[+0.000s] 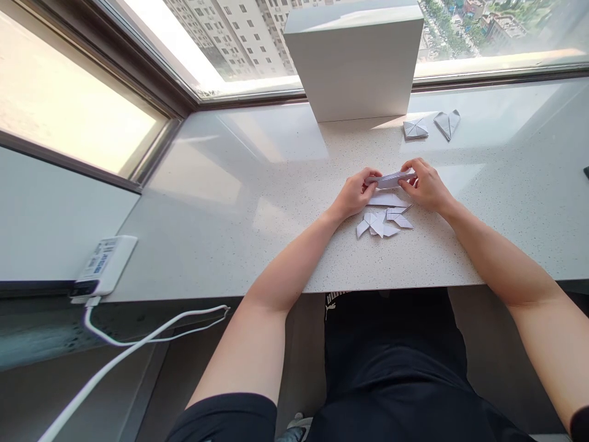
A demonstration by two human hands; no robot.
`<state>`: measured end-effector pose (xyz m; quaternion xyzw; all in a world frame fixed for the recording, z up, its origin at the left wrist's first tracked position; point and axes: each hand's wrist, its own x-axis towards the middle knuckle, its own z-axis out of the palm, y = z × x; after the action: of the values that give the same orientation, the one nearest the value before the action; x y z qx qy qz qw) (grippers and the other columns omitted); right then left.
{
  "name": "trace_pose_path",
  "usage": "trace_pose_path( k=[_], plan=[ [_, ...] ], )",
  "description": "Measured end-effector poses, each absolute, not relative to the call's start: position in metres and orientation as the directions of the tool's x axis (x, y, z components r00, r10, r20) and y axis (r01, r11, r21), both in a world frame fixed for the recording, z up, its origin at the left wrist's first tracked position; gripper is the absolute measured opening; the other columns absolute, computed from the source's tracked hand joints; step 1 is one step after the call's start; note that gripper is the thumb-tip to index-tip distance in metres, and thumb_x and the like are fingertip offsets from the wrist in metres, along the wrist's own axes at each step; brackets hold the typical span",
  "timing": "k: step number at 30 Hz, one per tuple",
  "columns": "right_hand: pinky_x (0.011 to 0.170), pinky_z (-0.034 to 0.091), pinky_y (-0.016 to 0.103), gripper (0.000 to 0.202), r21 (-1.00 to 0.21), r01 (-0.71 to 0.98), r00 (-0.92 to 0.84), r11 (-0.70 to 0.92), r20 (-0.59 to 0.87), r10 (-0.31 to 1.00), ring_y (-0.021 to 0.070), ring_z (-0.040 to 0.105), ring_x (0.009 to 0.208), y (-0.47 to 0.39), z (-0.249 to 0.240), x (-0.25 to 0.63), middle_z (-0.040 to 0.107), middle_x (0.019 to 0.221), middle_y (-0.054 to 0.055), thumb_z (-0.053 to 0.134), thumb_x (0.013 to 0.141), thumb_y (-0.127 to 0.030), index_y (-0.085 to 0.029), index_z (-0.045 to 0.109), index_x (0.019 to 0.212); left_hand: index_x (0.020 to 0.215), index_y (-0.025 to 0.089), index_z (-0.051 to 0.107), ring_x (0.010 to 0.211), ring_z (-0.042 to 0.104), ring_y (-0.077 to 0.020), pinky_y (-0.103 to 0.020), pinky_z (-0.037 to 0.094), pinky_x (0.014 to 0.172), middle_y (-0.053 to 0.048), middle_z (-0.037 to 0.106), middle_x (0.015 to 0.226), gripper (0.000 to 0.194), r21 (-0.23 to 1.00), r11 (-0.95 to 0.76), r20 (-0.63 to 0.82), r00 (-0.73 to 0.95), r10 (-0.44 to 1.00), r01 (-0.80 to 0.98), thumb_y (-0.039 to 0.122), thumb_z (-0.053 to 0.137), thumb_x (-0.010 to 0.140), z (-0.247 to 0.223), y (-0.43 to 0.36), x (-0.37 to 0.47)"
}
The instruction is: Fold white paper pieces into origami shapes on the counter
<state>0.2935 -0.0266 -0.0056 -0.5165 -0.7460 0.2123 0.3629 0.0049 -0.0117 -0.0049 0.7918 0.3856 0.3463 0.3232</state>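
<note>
A folded strip of white paper (390, 180) is stretched between my two hands, just above the counter. My left hand (358, 191) pinches its left end between thumb and fingers. At the other end, my right hand (425, 183) grips it the same way, thumb in front and fingers behind. Right below the strip lies another flat piece of folded paper (387, 199). Closer to me is a loose group of pointed origami pieces (378, 223), with a smaller folded piece (399, 217) at its right.
Beyond my hands, a square folded paper (415, 128) and a heart-shaped one (447, 124) lie near a large white box (363, 73) by the window. A white power bank (110, 264) with a cable (138, 337) sits at the counter's left edge.
</note>
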Motion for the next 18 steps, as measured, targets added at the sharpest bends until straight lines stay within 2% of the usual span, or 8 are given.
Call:
trace_pose_path(
  k=[3,6,8,13,18],
  plan=[
    [0.094,0.069,0.054,0.024,-0.663,0.651,-0.194,0.370,0.326,0.925,0.0275,0.073,0.084,-0.024,-0.003,0.298,0.085,0.127,0.012,0.081,0.106,-0.031,-0.027,0.078,0.130,0.133,0.023,0.079,0.114,0.086,-0.0237,-0.038,0.069,0.104,-0.011,0.091,0.131,0.025,0.753,-0.505,0.314,0.444,0.839,0.423,0.011,0.067,0.115,-0.007,-0.010,0.005],
    [0.094,0.067,0.051,0.014,-0.619,0.658,-0.234,0.430,0.374,0.897,0.0274,0.073,0.083,-0.023,-0.001,0.300,0.086,0.118,0.011,0.076,0.112,-0.036,-0.027,0.083,0.121,0.132,0.022,0.080,0.120,0.085,-0.0256,-0.039,0.069,0.105,-0.012,0.091,0.133,0.023,0.710,-0.519,0.325,0.432,0.841,0.476,0.012,0.068,0.116,-0.008,-0.009,0.005],
    [0.092,0.066,0.051,0.021,-0.596,0.650,-0.260,0.473,0.410,0.874,0.0281,0.073,0.084,-0.023,-0.001,0.300,0.087,0.117,0.012,0.072,0.117,-0.041,-0.027,0.087,0.119,0.133,0.022,0.081,0.125,0.084,-0.0270,-0.040,0.069,0.107,-0.012,0.090,0.136,0.023,0.668,-0.530,0.334,0.426,0.841,0.522,0.014,0.067,0.118,-0.007,-0.007,0.003],
    [0.091,0.066,0.053,0.040,-0.560,0.646,-0.321,0.519,0.418,0.850,0.0313,0.075,0.090,-0.022,-0.006,0.299,0.087,0.121,0.016,0.063,0.122,-0.047,-0.026,0.095,0.135,0.142,0.021,0.083,0.136,0.080,-0.0316,-0.048,0.065,0.122,-0.016,0.087,0.143,0.029,0.541,-0.565,0.339,0.453,0.825,0.623,0.020,0.062,0.123,-0.005,-0.004,-0.003],
    [0.087,0.067,0.052,0.044,-0.550,0.645,-0.291,0.531,0.466,0.836,0.0305,0.075,0.088,-0.021,-0.007,0.301,0.087,0.124,0.015,0.061,0.124,-0.050,-0.030,0.095,0.142,0.159,0.020,0.080,0.133,0.078,-0.0321,-0.048,0.066,0.118,-0.018,0.082,0.144,0.040,0.481,-0.595,0.337,0.491,0.803,0.643,0.026,0.058,0.127,-0.003,-0.004,-0.008]
  ],
)
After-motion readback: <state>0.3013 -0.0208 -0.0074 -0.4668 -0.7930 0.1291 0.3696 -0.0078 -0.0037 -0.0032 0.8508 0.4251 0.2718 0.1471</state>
